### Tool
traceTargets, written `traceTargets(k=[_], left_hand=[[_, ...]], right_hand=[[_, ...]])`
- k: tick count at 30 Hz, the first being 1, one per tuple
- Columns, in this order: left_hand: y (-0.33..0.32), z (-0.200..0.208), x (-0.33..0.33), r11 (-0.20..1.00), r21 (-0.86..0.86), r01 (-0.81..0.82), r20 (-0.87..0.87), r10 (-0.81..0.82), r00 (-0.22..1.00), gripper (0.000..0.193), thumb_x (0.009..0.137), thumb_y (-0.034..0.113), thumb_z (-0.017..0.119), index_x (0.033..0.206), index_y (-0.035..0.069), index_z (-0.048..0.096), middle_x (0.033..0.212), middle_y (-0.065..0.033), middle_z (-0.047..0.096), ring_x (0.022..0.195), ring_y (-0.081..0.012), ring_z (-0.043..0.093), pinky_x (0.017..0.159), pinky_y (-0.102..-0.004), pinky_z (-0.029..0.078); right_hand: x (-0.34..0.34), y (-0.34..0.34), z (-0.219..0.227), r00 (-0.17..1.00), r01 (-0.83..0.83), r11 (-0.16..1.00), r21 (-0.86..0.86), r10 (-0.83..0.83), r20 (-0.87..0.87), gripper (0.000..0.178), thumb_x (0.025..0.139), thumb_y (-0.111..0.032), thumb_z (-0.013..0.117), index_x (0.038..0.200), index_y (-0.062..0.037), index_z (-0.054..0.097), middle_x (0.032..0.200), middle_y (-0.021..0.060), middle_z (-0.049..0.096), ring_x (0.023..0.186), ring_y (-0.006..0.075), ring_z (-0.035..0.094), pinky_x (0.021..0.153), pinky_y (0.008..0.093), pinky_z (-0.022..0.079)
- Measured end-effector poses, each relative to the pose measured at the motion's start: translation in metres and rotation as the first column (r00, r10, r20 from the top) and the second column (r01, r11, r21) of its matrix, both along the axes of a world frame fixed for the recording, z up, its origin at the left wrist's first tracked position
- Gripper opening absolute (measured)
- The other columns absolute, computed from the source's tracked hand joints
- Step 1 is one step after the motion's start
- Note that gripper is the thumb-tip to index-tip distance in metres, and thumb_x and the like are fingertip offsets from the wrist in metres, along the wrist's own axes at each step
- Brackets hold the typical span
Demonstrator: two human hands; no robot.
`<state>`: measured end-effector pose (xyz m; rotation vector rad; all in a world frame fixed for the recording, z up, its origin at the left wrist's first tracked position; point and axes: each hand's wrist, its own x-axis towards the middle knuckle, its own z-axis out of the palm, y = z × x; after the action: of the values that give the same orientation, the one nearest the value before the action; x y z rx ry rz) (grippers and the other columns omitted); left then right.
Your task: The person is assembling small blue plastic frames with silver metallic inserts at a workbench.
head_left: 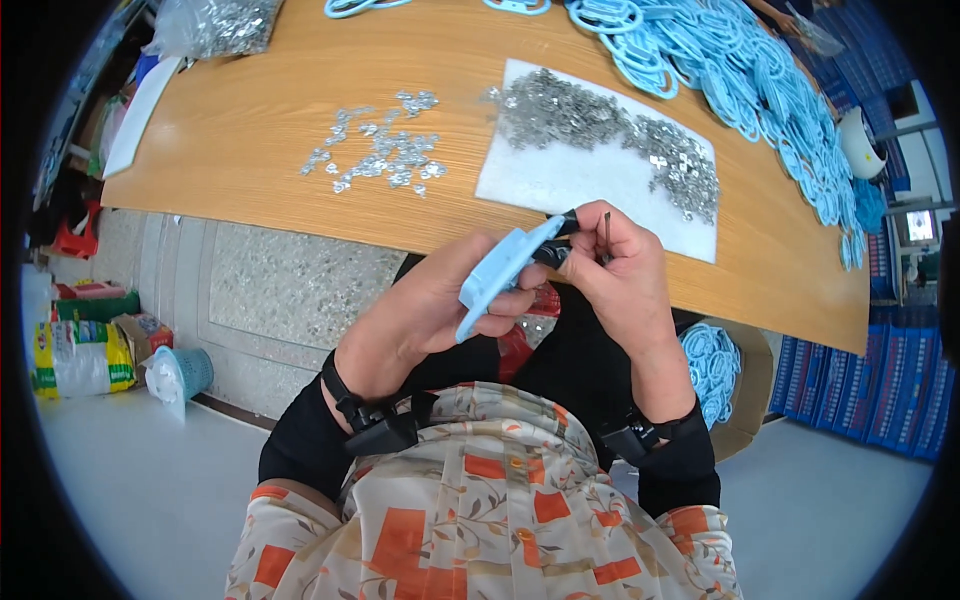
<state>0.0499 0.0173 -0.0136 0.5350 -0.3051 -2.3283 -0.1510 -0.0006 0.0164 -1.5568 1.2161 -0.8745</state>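
Observation:
A light-blue plastic piece with a raised middle is held tilted up over my lap, at the table's near edge. My left hand is closed around it, with fingers curled behind its lower part. Close against its upper end is my right hand, its fingers pinched. Between them sticks up a thin, dark metal piece, whose kind is too small to tell. Black covers wrap some fingertips there. Small silvery metal parts lie heaped on a white foam sheet just beyond my hands.
More metal parts are scattered on the wooden table. Many light-blue plastic pieces pile up at the far right. A cardboard box of them stands below the right edge. A clear bag of metal parts sits far left.

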Motion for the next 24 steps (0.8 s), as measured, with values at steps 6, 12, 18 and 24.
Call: traceTargets(k=[6, 12, 18, 24], left_hand=[[0.011, 0.009, 0.017, 0.989, -0.139, -0.039, 0.318, 0.082, 0.944, 0.037, 0.091, 0.017, 0.054, 0.123, 0.000, 0.054, 0.103, -0.0084, 0.065, 0.077, -0.0105, 0.063, 0.065, -0.0217, 0.054], [0.029, -0.009, 0.065, 0.969, -0.185, -0.166, 0.273, 0.213, 0.938, 0.039, 0.088, 0.009, 0.054, 0.126, 0.000, 0.053, 0.111, -0.0070, 0.064, 0.097, -0.0129, 0.065, 0.085, -0.0282, 0.055], [0.043, -0.023, 0.091, 0.951, -0.241, -0.191, 0.228, 0.247, 0.942, 0.038, 0.086, 0.008, 0.057, 0.123, 0.001, 0.054, 0.108, -0.0057, 0.064, 0.097, -0.0109, 0.064, 0.086, -0.0267, 0.054], [0.051, -0.032, 0.092, 0.966, -0.219, -0.140, 0.319, 0.206, 0.925, 0.036, 0.088, 0.009, 0.057, 0.123, 0.000, 0.057, 0.106, -0.0045, 0.066, 0.091, -0.0091, 0.065, 0.081, -0.0241, 0.054]], right_hand=[[0.015, -0.018, -0.003, 0.936, -0.247, 0.948, 0.200, 0.180, 0.303, 0.028, 0.082, -0.005, 0.074, 0.108, 0.0005, 0.065, 0.077, -0.0014, 0.057, 0.065, 0.0029, 0.049, 0.059, 0.0213, 0.042], [0.059, -0.042, 0.000, 0.810, -0.568, 0.813, -0.129, 0.524, -0.264, 0.042, 0.081, -0.004, 0.073, 0.122, -0.0034, 0.062, 0.095, 0.0082, 0.058, 0.072, 0.0180, 0.059, 0.066, 0.0308, 0.048], [0.093, -0.035, 0.000, 0.666, -0.516, 0.833, -0.199, 0.244, -0.705, 0.025, 0.081, -0.011, 0.068, 0.104, -0.0048, 0.064, 0.099, 0.0128, 0.060, 0.095, 0.0317, 0.064, 0.073, 0.0423, 0.053], [0.074, -0.012, -0.010, 0.711, -0.548, 0.746, -0.380, 0.176, -0.681, 0.025, 0.069, -0.010, 0.075, 0.091, -0.0074, 0.065, 0.087, 0.0079, 0.059, 0.083, 0.0289, 0.064, 0.066, 0.0396, 0.053]])
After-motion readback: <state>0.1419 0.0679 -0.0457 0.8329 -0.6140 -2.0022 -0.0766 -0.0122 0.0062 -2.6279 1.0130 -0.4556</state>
